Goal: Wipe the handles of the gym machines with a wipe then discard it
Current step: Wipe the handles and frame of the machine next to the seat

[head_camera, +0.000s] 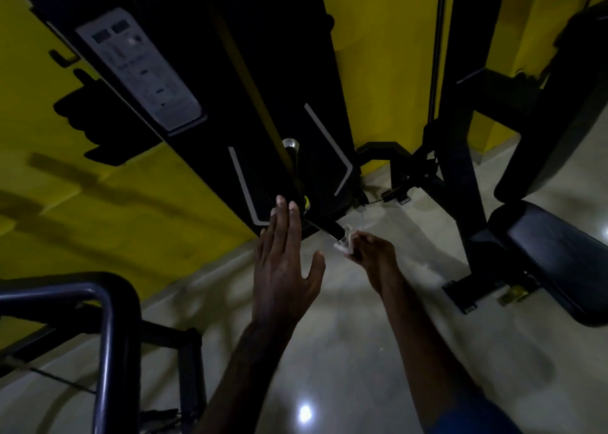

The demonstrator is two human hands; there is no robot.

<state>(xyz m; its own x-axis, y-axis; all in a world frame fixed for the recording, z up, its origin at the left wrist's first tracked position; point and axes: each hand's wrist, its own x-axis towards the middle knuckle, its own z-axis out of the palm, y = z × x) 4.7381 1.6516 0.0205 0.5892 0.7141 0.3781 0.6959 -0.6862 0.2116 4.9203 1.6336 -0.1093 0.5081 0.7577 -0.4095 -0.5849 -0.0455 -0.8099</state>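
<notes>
Left hand (283, 269) flat, fingers spread; right hand (371, 252) pinching wipe (343, 241) against handle (332, 229); glossy floor (329, 351), yellow wall (98, 170).

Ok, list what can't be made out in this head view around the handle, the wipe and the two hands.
- Handle: only its dark end shows; the rest merges into the black machine column in dim light.
- Wipe: crumpled and mostly hidden by the right hand; whether it touches the handle is unclear.
- Left hand: palm side faces away; contact with the column can't be judged.
- Instruction placard: text too blurred.
</notes>
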